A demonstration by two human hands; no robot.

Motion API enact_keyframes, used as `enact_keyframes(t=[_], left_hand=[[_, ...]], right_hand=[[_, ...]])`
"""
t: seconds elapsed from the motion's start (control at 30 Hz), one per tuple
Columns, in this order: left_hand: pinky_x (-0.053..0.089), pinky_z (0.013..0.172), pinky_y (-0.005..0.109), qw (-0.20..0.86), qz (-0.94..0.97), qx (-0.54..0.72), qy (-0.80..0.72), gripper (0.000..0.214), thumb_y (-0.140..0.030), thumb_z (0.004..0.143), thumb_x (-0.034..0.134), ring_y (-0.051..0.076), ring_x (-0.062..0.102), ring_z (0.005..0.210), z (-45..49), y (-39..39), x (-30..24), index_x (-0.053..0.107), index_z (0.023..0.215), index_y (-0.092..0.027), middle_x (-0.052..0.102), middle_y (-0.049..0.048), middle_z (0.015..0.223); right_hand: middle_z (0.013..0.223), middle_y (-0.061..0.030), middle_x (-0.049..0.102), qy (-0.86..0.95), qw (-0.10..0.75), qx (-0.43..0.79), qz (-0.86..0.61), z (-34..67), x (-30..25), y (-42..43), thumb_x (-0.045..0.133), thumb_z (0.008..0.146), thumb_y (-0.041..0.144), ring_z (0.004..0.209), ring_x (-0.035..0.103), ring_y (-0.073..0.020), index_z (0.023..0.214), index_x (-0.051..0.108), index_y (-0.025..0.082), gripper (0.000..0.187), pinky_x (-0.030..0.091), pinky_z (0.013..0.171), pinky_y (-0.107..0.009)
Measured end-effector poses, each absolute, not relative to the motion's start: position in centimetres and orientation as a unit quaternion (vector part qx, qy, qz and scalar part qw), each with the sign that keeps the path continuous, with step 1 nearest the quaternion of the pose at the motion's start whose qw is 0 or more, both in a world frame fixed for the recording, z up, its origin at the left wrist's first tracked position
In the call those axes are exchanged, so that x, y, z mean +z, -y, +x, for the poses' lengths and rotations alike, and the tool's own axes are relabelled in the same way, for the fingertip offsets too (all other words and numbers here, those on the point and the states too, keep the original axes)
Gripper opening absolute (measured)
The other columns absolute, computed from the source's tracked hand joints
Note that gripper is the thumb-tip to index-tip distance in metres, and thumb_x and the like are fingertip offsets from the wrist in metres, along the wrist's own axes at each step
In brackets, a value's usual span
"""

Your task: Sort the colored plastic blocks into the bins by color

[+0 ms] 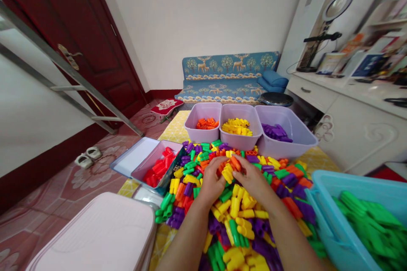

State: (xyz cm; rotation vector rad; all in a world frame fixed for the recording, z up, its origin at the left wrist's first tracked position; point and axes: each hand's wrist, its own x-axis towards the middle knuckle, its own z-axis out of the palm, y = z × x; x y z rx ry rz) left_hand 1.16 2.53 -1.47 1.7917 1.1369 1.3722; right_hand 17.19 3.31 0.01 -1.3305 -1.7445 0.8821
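Note:
A heap of plastic tube-shaped building blocks (235, 205) in yellow, green, purple, orange and red covers the table. Both hands reach into the middle of it. My right hand (252, 178) is closed on an orange block (235, 163), between thumb and fingers. My left hand (212, 180) curves in from the left with bent fingers; a bit of orange shows at its fingertips, but what it grips is partly hidden. Between the hands is a yellow block (227, 173), close to both; I cannot tell whether either touches it.
Behind the heap stand three lilac bins: one with orange blocks (207, 124), one with yellow (237, 127), one with purple (276, 132). A box of red blocks (162, 165) is at left, a turquoise tub (330, 207) of green blocks at right. A pale pink lid (98, 233) lies front left.

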Motion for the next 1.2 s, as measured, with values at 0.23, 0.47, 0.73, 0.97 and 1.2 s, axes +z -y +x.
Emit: enact_keyframes(t=[0.23,0.47,0.73,0.97,1.2], left_hand=[[0.054,0.083,0.032,0.425,0.500,0.628,-0.419,0.044,-0.013,0.076,0.057,0.019,0.066,0.097,1.9,-3.1,-2.3,0.056,0.119,-0.018,0.066,0.0090,0.116],[0.048,0.059,0.020,0.447,0.430,0.651,-0.438,0.038,-0.021,0.073,0.067,0.011,0.062,0.063,1.8,-2.9,-1.4,0.056,0.110,-0.016,0.065,-0.0004,0.072],[0.046,0.055,0.018,0.412,0.415,0.664,-0.465,0.027,-0.029,0.076,0.067,0.009,0.058,0.059,1.6,-2.6,-1.1,0.064,0.099,-0.014,0.064,-0.0016,0.070],[0.053,0.084,0.029,0.418,0.435,0.685,-0.408,0.032,-0.030,0.078,0.066,0.019,0.067,0.097,1.8,-2.6,-1.0,0.064,0.107,-0.016,0.071,0.0092,0.106],[0.053,0.085,0.033,0.411,0.510,0.636,-0.408,0.026,-0.033,0.082,0.065,0.021,0.068,0.095,1.7,-2.1,-0.9,0.068,0.102,-0.017,0.072,0.0088,0.103]], right_hand=[[0.090,-0.0060,0.069,0.573,0.461,0.446,-0.509,16.2,1.3,-2.9,0.055,0.080,0.044,0.068,0.066,-0.0191,0.119,0.055,0.017,0.047,0.053,0.057,-0.030],[0.082,-0.0052,0.071,0.573,0.465,0.392,-0.549,16.7,0.8,-3.0,0.057,0.080,0.049,0.064,0.065,-0.0198,0.111,0.062,0.015,0.046,0.053,0.060,-0.032],[0.115,-0.0105,0.069,0.601,0.475,0.346,-0.542,17.1,0.6,-3.0,0.059,0.081,0.045,0.108,0.062,-0.0249,0.109,0.068,0.015,0.042,0.045,0.099,-0.041],[0.108,-0.0089,0.070,0.683,0.366,0.214,-0.594,17.5,1.8,-2.7,0.061,0.079,0.044,0.103,0.062,-0.0272,0.102,0.071,0.020,0.035,0.045,0.095,-0.044],[0.114,-0.0063,0.068,0.710,0.406,0.231,-0.528,14.9,2.5,-2.5,0.059,0.080,0.031,0.093,0.065,-0.0209,0.112,0.066,0.023,0.035,0.050,0.085,-0.036]])
